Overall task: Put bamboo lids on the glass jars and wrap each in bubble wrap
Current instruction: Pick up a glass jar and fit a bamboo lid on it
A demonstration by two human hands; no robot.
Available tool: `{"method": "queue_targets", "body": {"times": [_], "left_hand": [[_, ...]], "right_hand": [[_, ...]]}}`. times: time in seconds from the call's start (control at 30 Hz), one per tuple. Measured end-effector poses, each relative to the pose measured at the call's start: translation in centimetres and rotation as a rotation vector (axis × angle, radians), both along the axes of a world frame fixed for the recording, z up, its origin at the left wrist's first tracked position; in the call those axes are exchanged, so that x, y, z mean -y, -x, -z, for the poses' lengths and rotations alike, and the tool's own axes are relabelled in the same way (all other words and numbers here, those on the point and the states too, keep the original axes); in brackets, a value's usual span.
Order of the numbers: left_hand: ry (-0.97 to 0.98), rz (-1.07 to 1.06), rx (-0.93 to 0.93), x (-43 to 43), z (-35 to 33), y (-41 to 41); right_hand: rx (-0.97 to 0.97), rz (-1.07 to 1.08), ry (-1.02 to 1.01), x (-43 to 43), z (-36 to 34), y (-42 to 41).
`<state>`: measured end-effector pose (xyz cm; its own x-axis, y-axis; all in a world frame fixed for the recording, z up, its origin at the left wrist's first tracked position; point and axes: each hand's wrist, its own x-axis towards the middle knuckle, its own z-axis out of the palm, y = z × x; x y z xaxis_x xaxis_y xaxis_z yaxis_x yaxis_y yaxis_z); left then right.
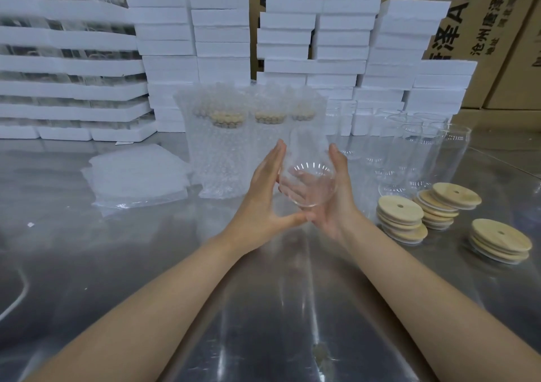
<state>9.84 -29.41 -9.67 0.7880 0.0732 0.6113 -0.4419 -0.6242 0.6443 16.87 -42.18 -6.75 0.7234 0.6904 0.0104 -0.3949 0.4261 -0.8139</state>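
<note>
Just above the centre of the shiny steel tabletop (263, 308), a person holds a clear glass jar (307, 176), tilted so that one round end faces the camera. The left hand (263, 194) lies flat against the jar's left wall, fingers straight and thumb reaching beneath. The right hand (336, 206) cups the other side, its fingers curling round the glass and showing through it. No lid is on this jar yet. Stacks of round bamboo lids (401, 217) wait at the right of the frame, near a cluster of bare glass jars (424, 153). Bubble-wrapped, lidded jars (222, 147) stand behind the hands, with a pile of flat bubble wrap sheets (137, 173) at centre left. White foam blocks (345, 44) and brown cardboard cartons (497, 30) fill the top of the frame. The jar looks thin-walled, rigid and smooth, probably slippery, and likely to break if dropped on steel. A two-sided hold round the body, not the rim, seems safest while a lid is pressed on.
</note>
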Motion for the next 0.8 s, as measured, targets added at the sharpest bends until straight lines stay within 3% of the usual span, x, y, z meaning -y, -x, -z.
{"method": "queue_targets", "body": {"times": [0.17, 0.43, 0.57, 0.7, 0.8], "left_hand": [[0.112, -0.019, 0.043, 0.3, -0.1, -0.2], [0.176, 0.004, -0.021, 0.1, 0.0, -0.3], [0.187, 0.035, -0.060, 0.3, 0.0, 0.1], [0.148, 0.070, -0.075, 1.0, 0.2, 0.0], [0.174, 0.086, -0.096, 0.9, 0.4, -0.3]], "right_hand": [[-0.254, -0.054, -0.206, -1.1, 0.2, 1.3], [-0.277, -0.044, -0.206, -1.4, 0.3, 1.2], [-0.231, 0.076, -0.088, -1.2, 0.0, 0.9], [0.001, 0.304, -0.109, -1.2, 0.2, 0.2], [0.125, 0.290, -0.136, -1.1, 0.0, 0.4]]}}
